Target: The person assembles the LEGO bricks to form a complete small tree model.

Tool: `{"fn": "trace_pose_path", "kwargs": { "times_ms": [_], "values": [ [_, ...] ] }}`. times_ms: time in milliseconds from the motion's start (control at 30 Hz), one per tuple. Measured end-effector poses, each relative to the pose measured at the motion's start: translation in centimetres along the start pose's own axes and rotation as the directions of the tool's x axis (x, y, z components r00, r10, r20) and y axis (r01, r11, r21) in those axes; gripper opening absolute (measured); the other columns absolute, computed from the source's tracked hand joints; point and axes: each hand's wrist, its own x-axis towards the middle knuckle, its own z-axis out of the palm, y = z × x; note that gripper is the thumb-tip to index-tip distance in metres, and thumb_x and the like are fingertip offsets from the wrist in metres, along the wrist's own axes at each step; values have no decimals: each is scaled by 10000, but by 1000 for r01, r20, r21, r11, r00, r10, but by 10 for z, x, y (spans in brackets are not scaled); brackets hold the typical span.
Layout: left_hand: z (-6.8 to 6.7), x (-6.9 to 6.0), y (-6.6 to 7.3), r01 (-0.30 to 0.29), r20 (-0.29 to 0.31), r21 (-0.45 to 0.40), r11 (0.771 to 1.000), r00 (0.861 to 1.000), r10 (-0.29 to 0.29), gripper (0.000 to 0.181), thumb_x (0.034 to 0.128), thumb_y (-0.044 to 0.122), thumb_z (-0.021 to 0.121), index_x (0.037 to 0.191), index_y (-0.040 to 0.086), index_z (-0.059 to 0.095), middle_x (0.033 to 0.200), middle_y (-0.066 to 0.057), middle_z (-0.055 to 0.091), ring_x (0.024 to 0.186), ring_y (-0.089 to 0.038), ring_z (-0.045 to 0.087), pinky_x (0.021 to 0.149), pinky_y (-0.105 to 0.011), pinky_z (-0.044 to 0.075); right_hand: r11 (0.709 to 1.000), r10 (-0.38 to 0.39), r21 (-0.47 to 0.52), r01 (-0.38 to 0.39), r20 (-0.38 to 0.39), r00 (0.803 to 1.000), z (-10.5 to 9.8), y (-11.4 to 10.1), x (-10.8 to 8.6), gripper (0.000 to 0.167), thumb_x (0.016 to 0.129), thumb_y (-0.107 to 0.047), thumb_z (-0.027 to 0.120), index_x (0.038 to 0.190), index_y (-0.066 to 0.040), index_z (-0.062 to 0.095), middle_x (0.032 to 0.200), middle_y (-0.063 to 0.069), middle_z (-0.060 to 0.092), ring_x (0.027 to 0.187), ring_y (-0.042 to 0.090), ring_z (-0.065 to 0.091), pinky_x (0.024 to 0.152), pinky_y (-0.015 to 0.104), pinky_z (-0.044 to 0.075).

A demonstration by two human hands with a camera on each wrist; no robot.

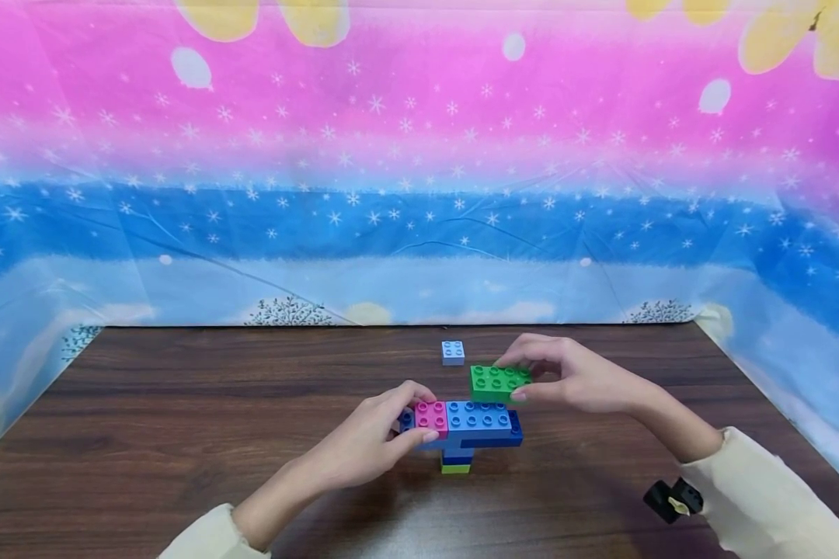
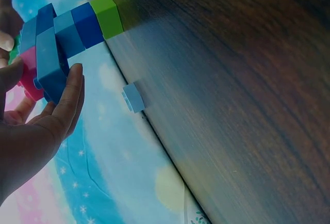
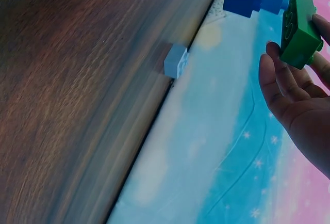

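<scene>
A stack of toy building bricks stands on the table, narrow below and wide on top. Its lime green brick (image 1: pixel 455 469) is lowest, and the upper layer carries a pink brick (image 1: pixel 430 418) beside a light blue brick (image 1: pixel 478 417). My left hand (image 1: pixel 374 435) grips the stack's left end, thumb and fingers about the pink brick. Between thumb and fingers, my right hand (image 1: pixel 573 376) pinches a green brick (image 1: pixel 496 382), studs up, just above and behind the light blue brick. In the right wrist view the green brick (image 3: pixel 300 30) appears apart from the stack.
Behind the stack a small pale blue brick (image 1: pixel 453 352) lies alone on the brown wooden table (image 1: pixel 182 404). A black device (image 1: pixel 671 499) is by the right sleeve. A printed cloth (image 1: pixel 419 225) hangs along the back and sides.
</scene>
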Motion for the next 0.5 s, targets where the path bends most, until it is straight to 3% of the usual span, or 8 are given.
{"fn": "trace_pose_path", "kwargs": {
  "times_ms": [500],
  "values": [
    [1, 0, 0, 8, 7, -12, 1000, 1000, -8, 262, 924, 220, 553, 1132, 74, 488, 883, 45, 545, 777, -86, 525, 667, -245, 460, 998, -35, -54, 36, 15, 999, 13, -14, 7, 307, 867, -177, 637, 1166, -133, 588, 1081, -37, 541, 895, 137, 533, 756, 309, 473]
  ]
}}
